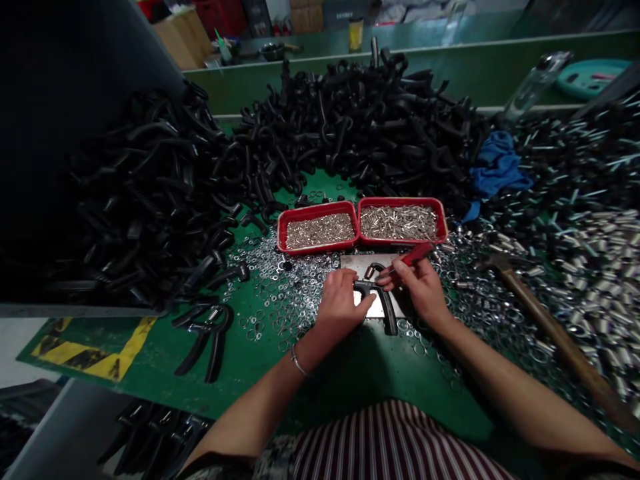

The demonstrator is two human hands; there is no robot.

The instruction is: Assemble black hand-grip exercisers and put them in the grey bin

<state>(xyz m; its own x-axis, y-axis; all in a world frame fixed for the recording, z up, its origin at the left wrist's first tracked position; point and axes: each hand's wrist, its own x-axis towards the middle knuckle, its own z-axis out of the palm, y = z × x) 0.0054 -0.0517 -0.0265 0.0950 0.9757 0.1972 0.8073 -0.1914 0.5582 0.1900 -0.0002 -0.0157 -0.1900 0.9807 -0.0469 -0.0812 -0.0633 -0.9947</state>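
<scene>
My left hand [340, 303] is closed, thumb and fingers on a black plastic spring clamp [389, 310] that lies over a small metal plate [407, 308]. A spring shows near the clamp's top. At the clamp's right side, my right hand [423, 287] grips a slim tool with a red handle [417, 253]; its tip is near the clamp and its exact kind is unclear. Just beyond the plate stand two red trays, the left one [319, 251] with tiny metal parts, the right one [403, 200] with small metal pins.
Black clamp parts [350, 127] are heaped at the back and left. A clamp [213, 333] lies at front left. To the right are a wooden-handled hammer [550, 320], metal sleeves [595, 267] and a blue cloth [500, 167]. Loose rings [280, 313] cover the green table.
</scene>
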